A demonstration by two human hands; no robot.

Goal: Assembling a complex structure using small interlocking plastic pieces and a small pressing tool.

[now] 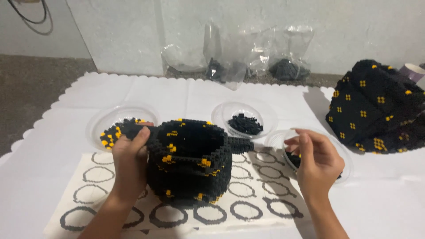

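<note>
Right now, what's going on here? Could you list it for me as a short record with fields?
Left hand: grips the side of a hollow black-and-yellow brick build
Right hand: fingers pinched over a clear dish of black pieces; anything held is too small to tell
Under the build: printed sheet of ring outlines
Other dishes: middle dish of black bricks, left dish of mixed bricks
Far right: second brick model
Behind: clear bags

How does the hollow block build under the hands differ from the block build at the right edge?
The hollow build is open-topped and ring-shaped; the right-edge build is closed and domed. The left hand grips the hollow one; nothing touches the other. The hollow one stands on a printed sheet, the other on white cloth. Both are black with yellow spots.
</note>
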